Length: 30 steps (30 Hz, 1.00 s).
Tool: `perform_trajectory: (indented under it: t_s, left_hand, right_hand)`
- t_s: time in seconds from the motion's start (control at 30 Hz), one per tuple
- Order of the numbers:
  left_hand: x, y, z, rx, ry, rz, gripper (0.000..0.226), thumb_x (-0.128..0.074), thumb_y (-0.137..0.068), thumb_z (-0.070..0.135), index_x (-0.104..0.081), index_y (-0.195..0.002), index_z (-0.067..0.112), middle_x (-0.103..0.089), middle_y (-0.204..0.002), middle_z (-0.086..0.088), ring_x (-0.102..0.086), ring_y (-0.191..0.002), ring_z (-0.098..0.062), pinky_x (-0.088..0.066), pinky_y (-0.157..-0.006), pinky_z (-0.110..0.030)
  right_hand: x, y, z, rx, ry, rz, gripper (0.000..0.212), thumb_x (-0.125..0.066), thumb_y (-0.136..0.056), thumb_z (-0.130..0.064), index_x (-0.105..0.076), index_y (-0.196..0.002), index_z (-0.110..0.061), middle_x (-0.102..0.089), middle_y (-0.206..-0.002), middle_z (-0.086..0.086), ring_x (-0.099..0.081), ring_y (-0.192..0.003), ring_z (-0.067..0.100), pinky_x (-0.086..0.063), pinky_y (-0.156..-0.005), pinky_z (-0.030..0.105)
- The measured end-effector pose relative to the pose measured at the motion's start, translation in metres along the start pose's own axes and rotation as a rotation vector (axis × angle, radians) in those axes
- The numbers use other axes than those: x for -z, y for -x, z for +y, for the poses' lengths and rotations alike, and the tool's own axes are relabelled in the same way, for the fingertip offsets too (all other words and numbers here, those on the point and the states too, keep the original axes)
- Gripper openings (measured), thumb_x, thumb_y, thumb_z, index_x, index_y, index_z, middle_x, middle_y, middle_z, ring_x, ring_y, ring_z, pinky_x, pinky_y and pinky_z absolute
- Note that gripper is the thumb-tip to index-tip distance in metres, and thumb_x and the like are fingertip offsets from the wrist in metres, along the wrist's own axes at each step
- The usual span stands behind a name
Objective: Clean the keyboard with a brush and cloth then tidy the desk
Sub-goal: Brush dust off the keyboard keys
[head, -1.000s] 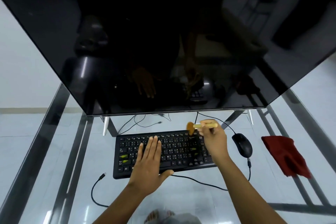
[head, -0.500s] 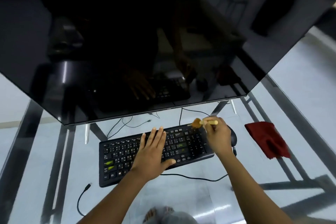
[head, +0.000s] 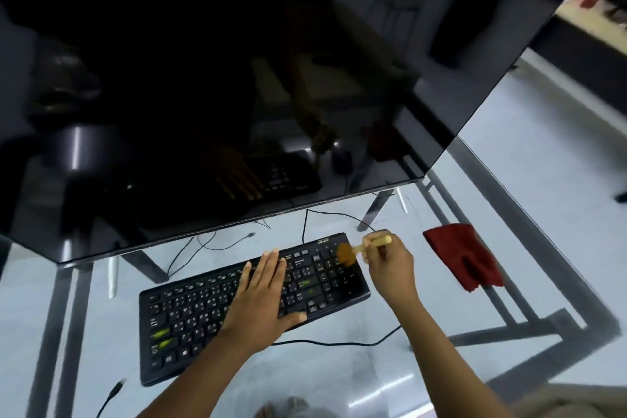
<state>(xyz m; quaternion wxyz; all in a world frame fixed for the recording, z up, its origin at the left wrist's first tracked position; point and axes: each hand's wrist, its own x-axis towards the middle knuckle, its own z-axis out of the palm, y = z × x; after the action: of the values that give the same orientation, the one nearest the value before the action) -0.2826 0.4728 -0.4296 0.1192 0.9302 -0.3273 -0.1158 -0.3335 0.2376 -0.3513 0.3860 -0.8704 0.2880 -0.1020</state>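
A black keyboard (head: 190, 312) lies at a slant on the glass desk (head: 339, 380). My left hand (head: 264, 295) lies flat on its middle keys, fingers straight. At the keyboard's far right end, my right hand (head: 393, 268) pinches the pale wooden handle of a small brush (head: 356, 249). The brush's brown bristles touch the far right corner of the keyboard. A red cloth (head: 464, 258) lies crumpled on the desk to the right of my right hand. The mouse is hidden behind my right hand.
A large dark monitor (head: 237, 78) overhangs the far side of the keyboard. Black cables (head: 339, 343) run behind and in front of the keyboard, with a loose plug (head: 115, 390) at the near left. Metal frame bars (head: 509, 316) show under the glass.
The view has swung, so the keyboard now looks tilted. The brush has moved a little along the keyboard's far right end. My left hand stays flat on the keys.
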Motion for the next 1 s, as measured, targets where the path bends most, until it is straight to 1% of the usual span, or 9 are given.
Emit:
perform_trajectory:
  t_s: [0.07, 0.17, 0.3, 0.43, 0.57, 0.7, 0.83, 0.93, 1.0]
  left_hand:
    - [0.000, -0.002, 0.001, -0.010, 0.017, 0.018, 0.110, -0.017, -0.071, 0.086, 0.007, -0.152, 0.016, 0.019, -0.158, 0.002, 0.025, -0.143, -0.014, 0.017, -0.113, -0.037]
    - [0.001, -0.002, -0.001, -0.013, 0.033, 0.021, 0.107, -0.026, -0.074, 0.084, 0.007, -0.152, 0.017, 0.020, -0.158, 0.003, 0.025, -0.143, -0.012, 0.017, -0.113, -0.036]
    - [-0.004, -0.001, -0.004, -0.023, 0.020, 0.017, 0.107, -0.031, -0.077, 0.084, 0.004, -0.152, 0.017, 0.018, -0.158, 0.003, 0.025, -0.143, -0.011, 0.016, -0.113, -0.036]
    - [-0.010, -0.003, -0.007, -0.028, -0.009, 0.032, 0.107, -0.026, -0.077, 0.087, -0.007, -0.152, 0.014, 0.004, -0.161, -0.001, 0.016, -0.145, -0.012, 0.010, -0.113, -0.038]
    - [-0.010, -0.003, -0.006, -0.040, 0.012, 0.049, 0.107, -0.030, -0.077, 0.086, 0.003, -0.152, 0.017, 0.014, -0.159, 0.002, 0.024, -0.143, -0.009, 0.012, -0.114, -0.039]
    - [-0.011, -0.003, -0.008, -0.031, -0.017, 0.041, 0.107, -0.024, -0.076, 0.088, -0.009, -0.152, 0.015, 0.002, -0.161, -0.001, 0.015, -0.145, -0.011, 0.007, -0.114, -0.039]
    - [-0.009, -0.002, -0.008, -0.032, -0.041, 0.004, 0.104, -0.028, -0.078, 0.087, -0.023, -0.150, 0.012, -0.016, -0.159, -0.005, -0.002, -0.147, -0.015, 0.000, -0.113, -0.039]
    - [-0.007, -0.002, -0.008, -0.029, -0.041, -0.018, 0.104, -0.028, -0.078, 0.087, -0.028, -0.149, 0.011, -0.021, -0.158, -0.006, -0.006, -0.146, -0.016, -0.001, -0.113, -0.039]
    - [-0.008, -0.001, -0.009, -0.026, -0.045, -0.022, 0.104, -0.028, -0.077, 0.087, -0.030, -0.148, 0.011, -0.023, -0.157, -0.006, -0.008, -0.146, -0.017, -0.002, -0.113, -0.039]
  right_hand:
    - [0.007, 0.004, 0.002, 0.019, -0.053, 0.046, 0.012, -0.055, -0.094, -0.011, -0.062, -0.088, -0.019, -0.070, -0.080, -0.002, -0.068, -0.075, 0.019, -0.055, -0.070, 0.026]
    - [0.009, 0.016, 0.003, 0.039, -0.067, -0.158, 0.011, -0.054, -0.094, -0.006, -0.064, -0.089, -0.010, -0.073, -0.074, 0.003, -0.070, -0.071, 0.020, -0.057, -0.066, 0.029]
    - [0.018, 0.019, 0.014, 0.013, -0.058, 0.035, 0.015, -0.061, -0.091, -0.009, -0.064, -0.086, -0.022, -0.069, -0.080, -0.004, -0.067, -0.074, 0.014, -0.054, -0.069, 0.025]
    - [0.023, 0.028, 0.013, -0.011, -0.081, -0.198, 0.012, -0.054, -0.094, -0.005, -0.063, -0.086, -0.009, -0.072, -0.068, -0.003, -0.068, -0.066, 0.015, -0.057, -0.063, 0.025]
    - [0.027, 0.024, 0.019, 0.001, -0.059, 0.001, 0.017, -0.057, -0.092, -0.008, -0.063, -0.084, -0.022, -0.068, -0.075, -0.006, -0.066, -0.067, 0.012, -0.054, -0.062, 0.025]
    - [0.020, 0.023, 0.009, 0.015, -0.032, -0.238, 0.014, -0.054, -0.094, -0.008, -0.062, -0.083, -0.014, -0.069, -0.066, -0.002, -0.064, -0.062, 0.005, -0.051, -0.061, 0.018]
    - [0.011, 0.010, 0.006, 0.032, -0.089, 0.038, 0.014, -0.058, -0.091, -0.010, -0.064, -0.082, -0.020, -0.069, -0.079, -0.005, -0.065, -0.071, 0.010, -0.051, -0.066, 0.017]
    - [-0.001, 0.003, -0.007, -0.053, -0.298, -0.120, 0.007, -0.059, -0.094, -0.012, -0.065, -0.089, -0.012, -0.072, -0.079, 0.004, -0.070, -0.072, 0.016, -0.057, -0.068, 0.024]
    - [-0.010, 0.000, -0.010, -0.035, -0.210, -0.068, 0.011, -0.061, -0.093, -0.014, -0.063, -0.085, -0.022, -0.071, -0.081, -0.001, -0.069, -0.074, 0.012, -0.055, -0.070, 0.022]
